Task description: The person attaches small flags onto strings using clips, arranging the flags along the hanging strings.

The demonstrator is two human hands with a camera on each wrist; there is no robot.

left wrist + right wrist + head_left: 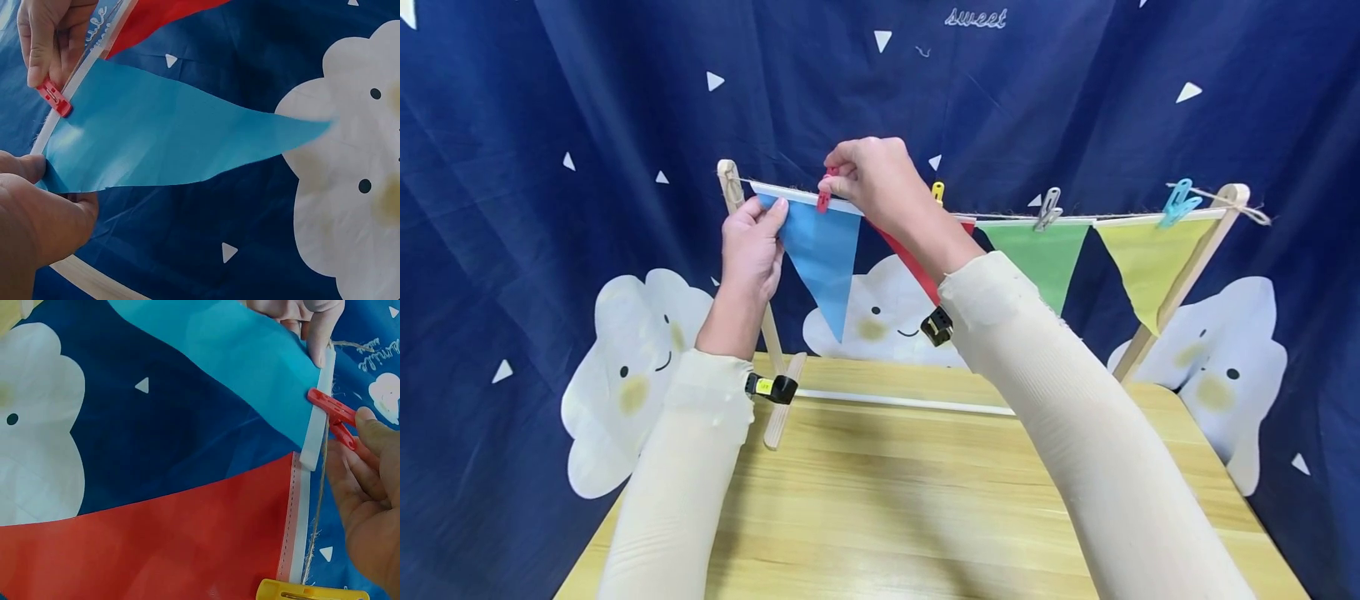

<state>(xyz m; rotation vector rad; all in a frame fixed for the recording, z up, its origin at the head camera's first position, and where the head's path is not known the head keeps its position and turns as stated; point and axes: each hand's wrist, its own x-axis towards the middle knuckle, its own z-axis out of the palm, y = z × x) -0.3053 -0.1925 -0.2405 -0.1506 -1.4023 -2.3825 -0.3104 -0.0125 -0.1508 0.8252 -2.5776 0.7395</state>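
Note:
A blue pennant (823, 258) with a white top band hangs at the left end of a twine line (317, 519). My left hand (752, 246) pinches its upper left corner, thumb in front. With thumb and fingers my right hand (880, 179) grips a red clothespin (331, 406), whose jaws sit over the white band near the middle of the blue pennant's top edge. To the right hangs a red pennant (187, 544), partly hidden by my right forearm in the head view, with a yellow clothespin (312, 591) on its band.
Further right, a green pennant (1037, 258) carries a grey clothespin (1048, 208) and a yellow pennant (1157, 262) a light blue clothespin (1180, 202). Wooden posts (1187, 283) hold the line above a wooden table (880, 500). A white rod (902, 402) runs low between them, before a dark blue curtain (625, 75).

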